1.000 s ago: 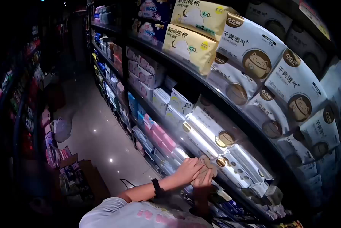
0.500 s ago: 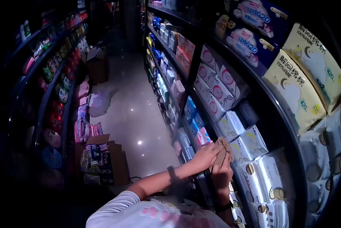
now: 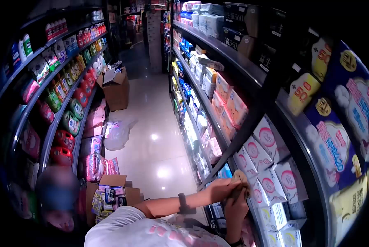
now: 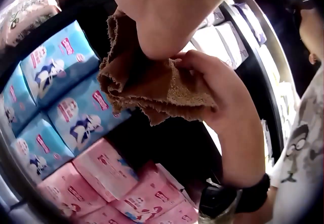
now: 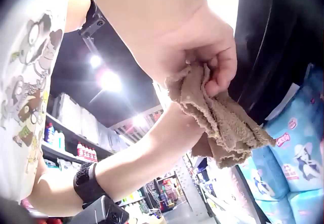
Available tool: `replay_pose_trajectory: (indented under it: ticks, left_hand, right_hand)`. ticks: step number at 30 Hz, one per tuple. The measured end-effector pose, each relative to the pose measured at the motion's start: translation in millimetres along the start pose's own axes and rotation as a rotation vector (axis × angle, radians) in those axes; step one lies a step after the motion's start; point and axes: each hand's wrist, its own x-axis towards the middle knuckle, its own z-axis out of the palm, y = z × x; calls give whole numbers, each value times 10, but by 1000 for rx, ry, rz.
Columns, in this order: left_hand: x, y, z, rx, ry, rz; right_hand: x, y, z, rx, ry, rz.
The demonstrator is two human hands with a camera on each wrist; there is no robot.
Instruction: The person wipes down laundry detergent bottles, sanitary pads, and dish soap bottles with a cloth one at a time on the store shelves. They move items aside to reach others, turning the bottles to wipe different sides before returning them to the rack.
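A folded brown cloth (image 3: 240, 180) with frayed edges is between my two hands, in front of the right-hand shelves. My left hand (image 3: 220, 190) grips it from the left side, its fingers bent over the fabric. The right hand (image 3: 236, 206) pinches the cloth from below and to the right. In the right wrist view, curled right fingers (image 5: 223, 69) hold a bunched edge, and the cloth (image 5: 223, 123) droops below them. The left wrist view shows the cloth (image 4: 152, 90) spread between both hands, with the left fingertips hidden.
Blue packs (image 4: 61, 64) and pink packs (image 4: 109, 168) sit on the shelf beside the hands. White boxes with pink circles (image 3: 268, 181) stand to the right. Across the aisle floor (image 3: 151, 152) are an open carton (image 3: 133, 193), a plastic bag (image 3: 118, 133) and shelves of bottles (image 3: 71, 119).
The head view has swung round to the right-hand shelves' far end and the aisle, so the shelves slide rightward in view. Both hands keep hold of the cloth throughout.
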Motion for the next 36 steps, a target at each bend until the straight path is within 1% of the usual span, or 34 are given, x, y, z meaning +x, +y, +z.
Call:
replay_pose_trajectory:
  ticks: [2, 3, 4, 6, 7, 8, 10, 11, 12, 14, 15, 16, 17, 18, 19, 20, 21, 22, 24, 25, 26, 27, 28, 30, 32, 34, 35, 36]
  left_hand:
    - [25, -260, -83, 104, -47, -23]
    - [50, -392, -142, 103, -23, -10]
    - [73, -498, -180, 96, -16, -20]
    - [131, -709, -246, 82, -40, -96]
    - [197, -692, -421, 38, -41, -45]
    - [161, -800, -337, 48, -47, 16]
    - [159, -825, -356, 33, -25, 34]
    - [137, -950, -282, -41, 63, 161]
    - [134, -981, -373, -46, 41, 192]
    - [47, -1179, -491, -117, 28, 203]
    - [49, -1248, -643, -152, 104, 256]
    - [38, -1377, -780, -142, 104, 239]
    - [24, -1546, -935, -107, 146, 302]
    - [10, -1699, -1085, -73, 188, 366]
    - [35, -1848, -1305, -95, 182, 345]
    - [57, -2039, -1545, -101, 218, 362]
    - [52, -2211, -1704, -93, 241, 330]
    - [63, -2409, -1872, -78, 262, 309]
    - [40, -2811, -2254, -35, 307, 292]
    - [-11, -3019, -2395, -39, 278, 221]
    - [-83, -3257, -2534, -45, 249, 149]
    - [-158, -3497, -2684, -4, 263, 101]
    - [-203, -3639, -2919, 214, 165, 91]
    - [-455, -4147, -3025, 45, 285, -164]
    - [-400, -4155, -3897, 287, 434, -157]
    - [-480, -4443, -4281, 308, 465, -293]
    - [-494, -4575, -4450, 353, 462, -360]
    - [-446, -4679, -4624, 341, 500, -369]
  right_hand:
    - [218, -203, 58, 45, -173, 168]
    - [322, -309, 82, 44, -203, 203]
    - [391, -331, 182, 58, -186, 181]
    - [594, -471, 287, 65, -220, 177]
    - [669, -494, 358, 67, -246, 202]
    - [709, -586, 390, 96, -203, 222]
    - [752, -672, 430, 15, -239, 303]
    - [778, -754, 368, 5, -269, 368]
    - [661, -528, 534, 89, -124, 235]
    - [636, -414, 658, 242, 29, -43]
    - [599, -403, 754, 311, -30, -11]
    - [566, -425, 853, 380, -95, 24]
    - [601, -474, 1019, 436, -125, -41]
    - [650, -649, 1140, 276, -54, -115]
    - [808, -898, 1210, 290, -60, -143]
    - [991, -1155, 1324, 302, -66, -177]
    - [1116, -1312, 1506, 334, -29, -173]
    - [1241, -1407, 1704, 291, -15, -167]
    - [1608, -1808, 2065, 399, -22, -116]
    - [1820, -1921, 2306, 436, 3, -225]
    - [2017, -2096, 2571, 658, -77, -190]
    - [2249, -2413, 2736, 661, -134, -237]
    - [2458, -2720, 2842, 653, -198, -273]
    - [2849, -3391, 3086, 627, -337, -332]
    - [3187, -3877, 3421, 613, -310, -593]
    - [3424, -4237, 3757, 710, -332, -705]
    - [3500, -4412, 3848, 667, -374, -679]
    - [3574, -4542, 4003, 682, -358, -700]
